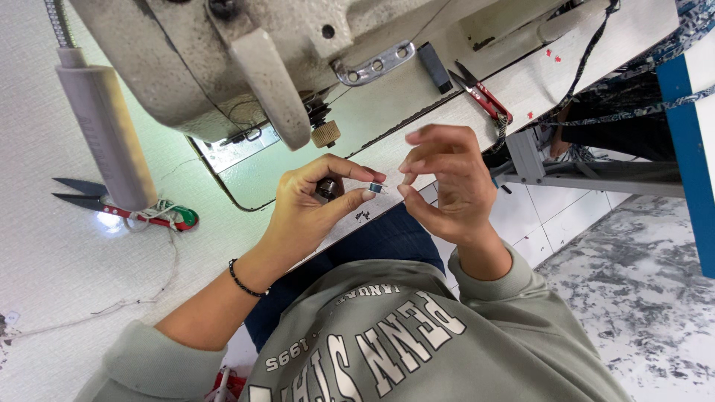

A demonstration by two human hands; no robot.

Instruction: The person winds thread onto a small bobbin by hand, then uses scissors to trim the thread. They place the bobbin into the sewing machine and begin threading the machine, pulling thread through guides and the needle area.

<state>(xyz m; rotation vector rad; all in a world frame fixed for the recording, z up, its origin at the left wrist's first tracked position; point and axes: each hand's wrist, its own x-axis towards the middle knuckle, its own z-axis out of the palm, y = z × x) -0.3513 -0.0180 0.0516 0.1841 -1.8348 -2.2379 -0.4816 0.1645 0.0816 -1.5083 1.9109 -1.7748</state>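
Left hand (313, 205) pinching small bobbin (376, 190)

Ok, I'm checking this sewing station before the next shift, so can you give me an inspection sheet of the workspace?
Surface: white sewing table, worn, small dark specks near its front edge.
Job's things: small dark metal part at the grey sewing machine.
Clutter: red-handled thread snips under a grey cylindrical lamp; second red snips.
Hands: left hand pinches the metal part; right hand fingertips drawn together beside it, contents unclear.
Cables: black cord hanging at the table's end; loose thread on the table.
Surroundings: mottled grey floor, blue frame.
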